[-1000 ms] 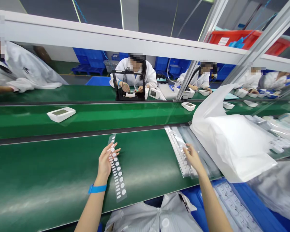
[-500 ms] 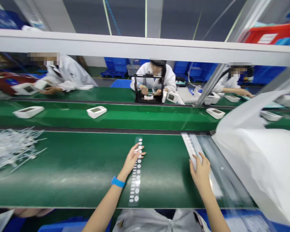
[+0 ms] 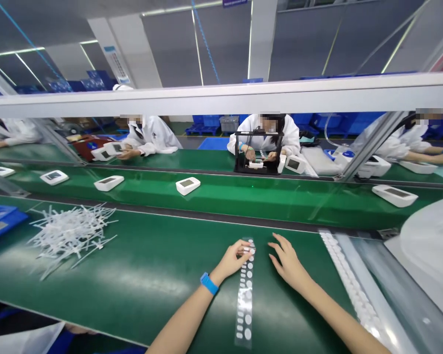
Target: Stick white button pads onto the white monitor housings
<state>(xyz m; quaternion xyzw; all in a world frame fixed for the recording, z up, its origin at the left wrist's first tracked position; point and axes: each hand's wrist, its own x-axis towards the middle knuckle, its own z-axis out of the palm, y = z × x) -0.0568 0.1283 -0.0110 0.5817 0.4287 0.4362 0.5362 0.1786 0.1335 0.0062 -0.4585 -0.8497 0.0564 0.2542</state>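
Note:
A clear strip of white round and oval stickers (image 3: 248, 294) lies lengthwise on the green work surface in front of me. My left hand (image 3: 234, 259), with a blue band at the wrist, is closed at the strip's far end, thumb and fingers pinching it there. Just to the right, my right hand (image 3: 287, 259) hovers with its fingers apart and nothing in them. Further right lies a row of more white-dotted strips (image 3: 349, 280), beside long clear plastic sheets (image 3: 376, 275).
A heap of white cable-like strands (image 3: 74, 231) sits at the left, near a blue tray (image 3: 2, 221). White devices with screens (image 3: 188, 185) stand along the green conveyor (image 3: 225, 194). Co-workers in white coats (image 3: 155, 135) sit across it. A white bag (image 3: 428, 246) bulges at the right.
My right hand has left the strips at the right and come over near my left hand. My left fingers have closed on the sticker strip's far end. The view has swung left.

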